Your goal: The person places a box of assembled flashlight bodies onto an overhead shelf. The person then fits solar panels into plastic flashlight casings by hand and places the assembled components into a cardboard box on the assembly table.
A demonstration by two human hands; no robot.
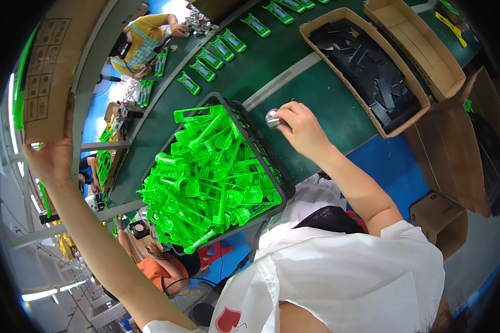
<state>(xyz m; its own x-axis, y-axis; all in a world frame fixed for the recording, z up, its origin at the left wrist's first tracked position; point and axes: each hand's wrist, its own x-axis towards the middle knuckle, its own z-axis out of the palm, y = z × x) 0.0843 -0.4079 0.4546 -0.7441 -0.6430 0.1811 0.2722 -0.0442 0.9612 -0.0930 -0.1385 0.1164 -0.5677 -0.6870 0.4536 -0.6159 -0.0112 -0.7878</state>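
Observation:
My left hand [54,158] is raised at the far left, its fingers wrapped around the lower edge of a cardboard box [47,83]. Part of that hand is hidden by the box. Over the green work surface, my right hand [303,129] pinches a small, round, silvery metal part [272,117] between thumb and fingers. Just left of it stands a black crate [286,191] heaped with bright green plastic pieces [205,172], shaped like long handles with cupped ends.
Beyond the crate, several green pieces with inserts [222,49] lie in a row along the green conveyor [244,77]. A carton of black flat parts [372,72] and an open carton [422,50] are at right. Co-workers [141,44] sit at the left.

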